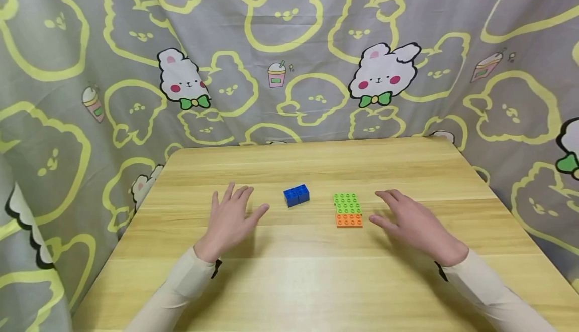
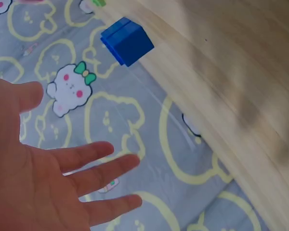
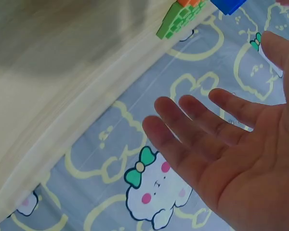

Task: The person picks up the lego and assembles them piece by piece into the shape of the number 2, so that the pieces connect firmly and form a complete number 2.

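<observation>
Two blue bricks point(image 1: 296, 196) stand side by side on the wooden table, to the right of my left hand point(image 1: 230, 220). That hand has its fingers spread and holds nothing; in the left wrist view its palm point(image 2: 43, 183) faces the camera below the blue bricks point(image 2: 127, 42). Flat green studded bricks point(image 1: 347, 204) lie against an orange one point(image 1: 349, 220), near the fingertips of my right hand point(image 1: 418, 226). The right hand is empty, its fingers extended and not touching the bricks. The right wrist view shows its palm point(image 3: 245, 159) below the green bricks point(image 3: 180, 20).
The wooden table point(image 1: 289, 282) reaches back to a grey curtain point(image 1: 316, 30) with yellow outlines and white rabbit figures, which hangs behind it and at both sides. Both forearms in light sleeves point(image 1: 181, 282) extend over the table's front part.
</observation>
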Demonstrator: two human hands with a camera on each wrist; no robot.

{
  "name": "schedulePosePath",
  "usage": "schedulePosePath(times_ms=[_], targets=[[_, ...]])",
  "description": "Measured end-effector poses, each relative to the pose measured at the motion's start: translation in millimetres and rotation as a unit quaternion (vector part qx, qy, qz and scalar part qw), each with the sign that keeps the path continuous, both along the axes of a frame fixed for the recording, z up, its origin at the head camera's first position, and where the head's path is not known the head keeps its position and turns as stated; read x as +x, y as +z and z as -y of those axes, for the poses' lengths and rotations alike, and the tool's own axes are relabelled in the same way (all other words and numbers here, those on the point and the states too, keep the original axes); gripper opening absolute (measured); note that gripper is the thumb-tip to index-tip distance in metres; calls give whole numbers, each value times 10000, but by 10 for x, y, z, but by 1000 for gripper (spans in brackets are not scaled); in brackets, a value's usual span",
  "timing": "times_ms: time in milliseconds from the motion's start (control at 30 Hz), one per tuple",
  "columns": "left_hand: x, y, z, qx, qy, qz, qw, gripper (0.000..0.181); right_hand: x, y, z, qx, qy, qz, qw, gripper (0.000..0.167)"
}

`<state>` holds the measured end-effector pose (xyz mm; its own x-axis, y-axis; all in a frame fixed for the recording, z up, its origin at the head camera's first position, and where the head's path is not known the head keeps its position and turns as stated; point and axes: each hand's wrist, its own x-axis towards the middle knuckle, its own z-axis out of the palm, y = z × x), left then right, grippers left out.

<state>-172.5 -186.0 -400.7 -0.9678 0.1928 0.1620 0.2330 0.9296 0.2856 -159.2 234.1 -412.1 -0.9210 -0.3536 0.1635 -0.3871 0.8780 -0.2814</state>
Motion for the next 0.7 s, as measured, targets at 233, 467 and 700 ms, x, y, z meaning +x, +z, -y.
schedulePosePath(times_ms=[233, 467, 700], targets=[[-106, 16, -110, 22, -97, -141, 9999, 66, -89, -35, 124, 72, 307, -109, 9994, 60], [-210, -2, -218, 114, -303, -276, 9991, 59, -174, -80, 224, 262, 628, -340, 9971, 49], [-352, -44, -324, 637, -464, 57, 9969, 53, -237, -104, 298, 376, 766, -70, 9963, 46]])
